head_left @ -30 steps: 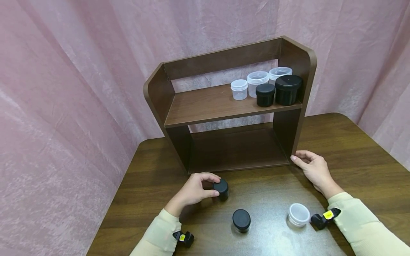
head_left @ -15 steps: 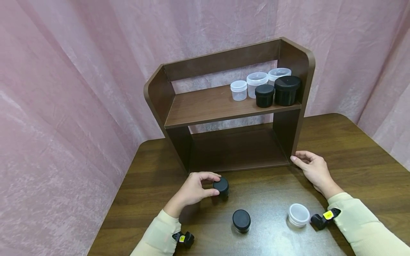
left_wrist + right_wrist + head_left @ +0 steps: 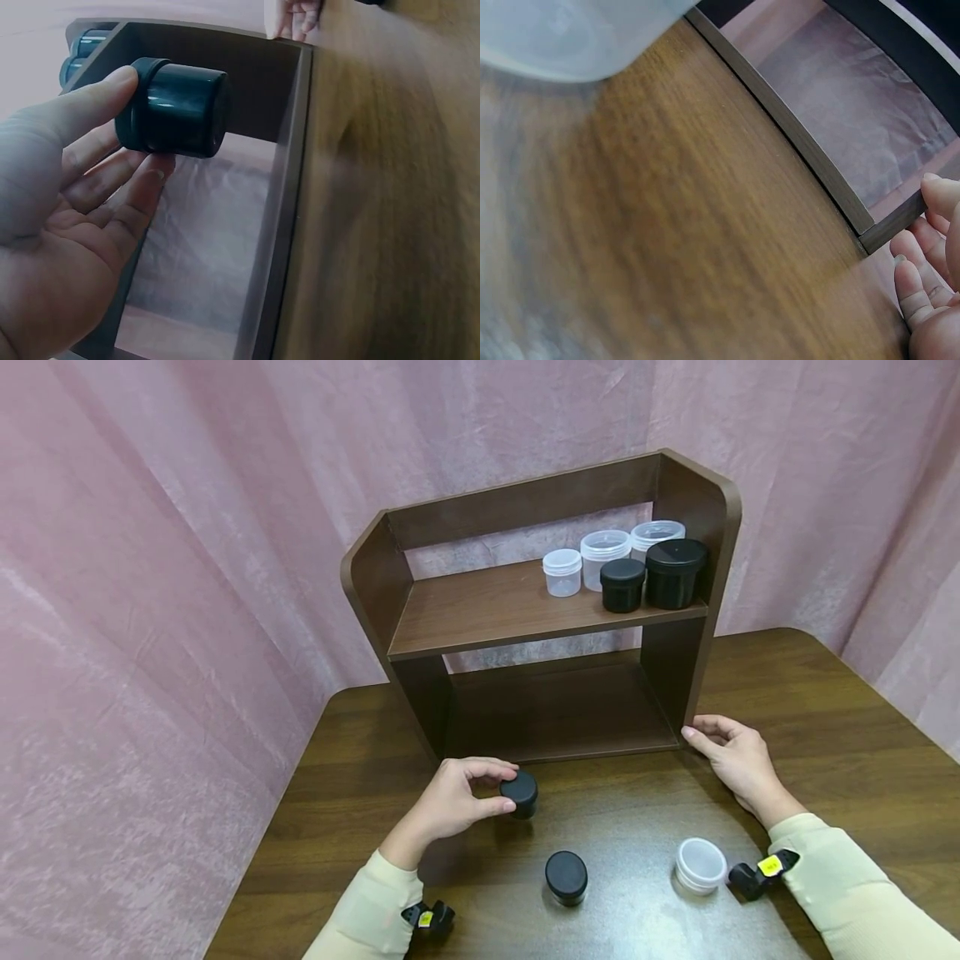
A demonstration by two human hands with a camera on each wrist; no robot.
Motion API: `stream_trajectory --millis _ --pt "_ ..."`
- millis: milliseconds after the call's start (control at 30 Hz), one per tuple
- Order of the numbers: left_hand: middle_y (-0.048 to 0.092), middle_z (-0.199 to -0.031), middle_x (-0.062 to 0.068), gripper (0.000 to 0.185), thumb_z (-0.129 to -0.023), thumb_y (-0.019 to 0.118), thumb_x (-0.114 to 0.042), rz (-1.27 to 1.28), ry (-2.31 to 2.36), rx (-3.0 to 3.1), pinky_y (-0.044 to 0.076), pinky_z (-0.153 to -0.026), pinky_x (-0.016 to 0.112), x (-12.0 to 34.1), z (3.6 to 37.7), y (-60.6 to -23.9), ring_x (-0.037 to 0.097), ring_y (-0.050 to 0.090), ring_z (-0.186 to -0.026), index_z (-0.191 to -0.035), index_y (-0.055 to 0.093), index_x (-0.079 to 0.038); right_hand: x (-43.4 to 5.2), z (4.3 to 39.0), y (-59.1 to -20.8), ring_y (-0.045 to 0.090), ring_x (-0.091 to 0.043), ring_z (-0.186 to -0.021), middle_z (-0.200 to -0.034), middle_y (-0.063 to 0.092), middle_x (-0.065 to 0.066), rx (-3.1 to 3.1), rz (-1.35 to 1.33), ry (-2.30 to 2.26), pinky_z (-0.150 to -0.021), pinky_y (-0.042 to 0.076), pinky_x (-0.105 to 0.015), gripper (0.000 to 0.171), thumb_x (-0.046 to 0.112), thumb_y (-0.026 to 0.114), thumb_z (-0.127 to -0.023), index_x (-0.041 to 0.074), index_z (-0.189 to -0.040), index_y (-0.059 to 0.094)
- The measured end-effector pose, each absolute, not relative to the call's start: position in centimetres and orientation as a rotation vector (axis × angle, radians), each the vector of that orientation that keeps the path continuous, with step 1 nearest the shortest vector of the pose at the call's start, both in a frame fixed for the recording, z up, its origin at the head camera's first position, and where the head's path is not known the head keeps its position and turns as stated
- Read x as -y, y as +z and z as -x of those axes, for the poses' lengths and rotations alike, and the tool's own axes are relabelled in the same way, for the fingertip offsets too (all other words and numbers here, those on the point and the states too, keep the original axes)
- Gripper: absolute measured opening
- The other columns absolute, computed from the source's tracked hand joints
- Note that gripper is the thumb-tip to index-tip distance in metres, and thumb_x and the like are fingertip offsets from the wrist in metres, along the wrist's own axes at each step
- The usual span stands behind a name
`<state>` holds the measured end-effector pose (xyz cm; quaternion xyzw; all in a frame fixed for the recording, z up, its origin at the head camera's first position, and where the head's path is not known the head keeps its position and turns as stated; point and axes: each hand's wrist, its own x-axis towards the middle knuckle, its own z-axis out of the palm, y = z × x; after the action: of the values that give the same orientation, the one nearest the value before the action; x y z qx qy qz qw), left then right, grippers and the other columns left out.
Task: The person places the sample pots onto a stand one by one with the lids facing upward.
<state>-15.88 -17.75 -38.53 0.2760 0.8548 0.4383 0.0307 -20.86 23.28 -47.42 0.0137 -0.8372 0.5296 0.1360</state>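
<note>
Lifting clear of the surface since a second ago, the small black jar sits pinched in the left hand fingers, near the shelf unit; the right hand still steadies its right corner, fingers relaxed.

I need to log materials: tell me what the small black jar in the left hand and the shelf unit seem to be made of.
Small black jar: probably plastic, glossy, with soft highlights on its wall and a ribbed-looking lid.
Shelf unit: apparently laminated board with a dark wood grain, matte; its thin flat panels have rounded corners.
</note>
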Motion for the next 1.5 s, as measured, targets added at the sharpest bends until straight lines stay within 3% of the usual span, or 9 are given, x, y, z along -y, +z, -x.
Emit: stream_trajectory --millis 200,533,800,1033,1300,1500 --pt "0.068 -0.114 -0.005 0.032 -0.077 0.082 -0.018 -0.987 1.442 -2.631 0.052 -0.084 0.031 17.5 15.9 -38.0 0.012 0.064 -0.098 -0.108 0.073 -0.014 -23.3 20.9 -47.6 0.053 0.009 -0.084 -0.096 0.061 0.014 2.416 -0.037 1.534 -0.068 0.044 -0.010 0.046 0.037 0.065 -0.092 -0.001 -0.118 0.062" --pt "0.067 -0.116 -0.003 0.032 -0.078 0.081 -0.018 -1.132 1.552 -2.595 0.054 -0.083 0.036 15.9 15.7 -35.9 0.013 0.066 -0.097 -0.109 0.073 -0.012 -23.2 20.8 -47.4 0.052 0.008 -0.084 -0.104 0.064 -0.003 2.430 -0.028 1.522 -0.069 0.044 -0.009 0.047 0.037 0.064 -0.092 -0.001 -0.119 0.062" --pt "0.067 -0.117 0.003 0.034 -0.077 0.082 -0.011 -1.253 1.591 -2.552 0.056 -0.078 0.034 14.5 16.0 -33.5 0.017 0.065 -0.098 -0.109 0.072 -0.004 -23.3 21.0 -47.7 0.053 0.008 -0.084 -0.098 0.062 0.007 2.417 -0.036 1.525 -0.069 0.044 -0.009 0.046 0.037 0.065 -0.092 -0.001 -0.118 0.063" --pt "0.068 -0.115 0.000 0.033 -0.076 0.082 -0.011 -1.318 1.576 -2.609 0.054 -0.072 0.033 13.6 16.9 -30.9 0.015 0.063 -0.093 -0.108 0.073 -0.006 -23.3 21.0 -47.6 0.053 0.008 -0.084 -0.100 0.063 0.004 2.419 -0.040 1.529 -0.069 0.044 -0.009 0.046 0.036 0.065 -0.092 -0.001 -0.118 0.062" --pt "0.069 -0.114 0.006 0.032 -0.077 0.081 -0.008 -1.394 1.557 -2.630 0.054 -0.077 0.036 12.8 18.3 -27.5 0.015 0.065 -0.092 -0.108 0.072 -0.003 -23.3 21.0 -47.6 0.053 0.009 -0.085 -0.100 0.062 0.006 2.410 -0.045 1.542 -0.069 0.044 -0.009 0.045 0.035 0.065 -0.092 -0.002 -0.118 0.062" --pt "0.069 -0.114 0.004 0.033 -0.077 0.081 -0.008 -1.413 1.509 -2.672 0.054 -0.080 0.033 12.2 19.3 -25.0 0.011 0.066 -0.092 -0.109 0.072 -0.004 -23.2 21.0 -47.5 0.053 0.009 -0.085 -0.105 0.064 -0.007 2.408 -0.032 1.549 -0.069 0.044 -0.008 0.045 0.034 0.065 -0.092 -0.003 -0.118 0.062"
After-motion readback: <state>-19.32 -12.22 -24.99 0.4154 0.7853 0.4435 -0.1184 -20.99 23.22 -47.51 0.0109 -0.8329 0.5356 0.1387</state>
